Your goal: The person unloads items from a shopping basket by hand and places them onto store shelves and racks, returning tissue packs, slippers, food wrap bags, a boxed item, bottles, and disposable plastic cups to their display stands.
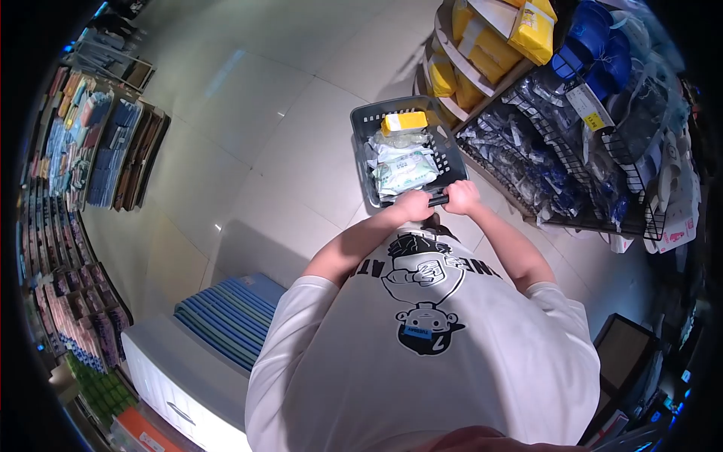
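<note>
My left hand (413, 206) and my right hand (460, 196) are both closed around a black handle (437, 201), a short way apart. The handle is at the near end of a dark grey basket (361, 154) in front of my body. Inside the basket, a white and green package (405, 173) lies nearest to my hands. Beyond it are clear and white plastic wrappings, and a yellow and white package (404, 123) sits at the far end.
At the right stand wire racks of dark bagged goods (520, 143), and behind them curved shelves with yellow packages (482, 53). Folded textiles (113, 151) fill shelves at the left. Stacked blue fabric (226, 316) and a white box-like unit (181, 377) are at the lower left.
</note>
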Demonstrator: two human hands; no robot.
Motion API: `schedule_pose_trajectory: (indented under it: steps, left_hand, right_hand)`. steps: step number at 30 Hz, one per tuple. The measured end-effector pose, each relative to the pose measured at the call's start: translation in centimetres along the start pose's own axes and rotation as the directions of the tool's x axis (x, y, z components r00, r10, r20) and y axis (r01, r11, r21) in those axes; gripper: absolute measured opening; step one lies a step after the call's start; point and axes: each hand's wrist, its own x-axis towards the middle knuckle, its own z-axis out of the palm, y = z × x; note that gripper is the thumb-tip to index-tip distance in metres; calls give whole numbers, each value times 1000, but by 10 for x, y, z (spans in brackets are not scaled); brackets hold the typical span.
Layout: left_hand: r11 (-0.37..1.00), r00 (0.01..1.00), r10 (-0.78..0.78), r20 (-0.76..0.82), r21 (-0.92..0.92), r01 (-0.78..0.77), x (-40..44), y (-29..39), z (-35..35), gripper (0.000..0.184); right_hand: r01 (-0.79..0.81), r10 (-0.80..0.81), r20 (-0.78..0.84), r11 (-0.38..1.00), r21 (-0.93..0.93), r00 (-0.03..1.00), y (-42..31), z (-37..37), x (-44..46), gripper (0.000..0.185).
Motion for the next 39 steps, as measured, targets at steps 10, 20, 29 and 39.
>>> schedule_pose_trajectory:
  steps: [10,20,29,39]
  left_hand:
    - [998,993,42,-114,-41,-47,-8,-7,-6,24]
    - [998,992,-26,-127,-52,20,17,-10,-34,31]
    - [865,1000,-6,19,-501,14,48,-45,-32,36]
    - [726,849,-502,166,-453,518,141,-175,-59,26]
  right_hand:
    - [-33,33,-16,999,-25,999,-8,-4,6,18]
    - [-45,45,-71,999,-6,996,6,-26,41,16]
    - [150,-138,-195,988,44,971,38,-18,48,15]
    - [190,-173,-125,971,143,977,53,-20,60,16]
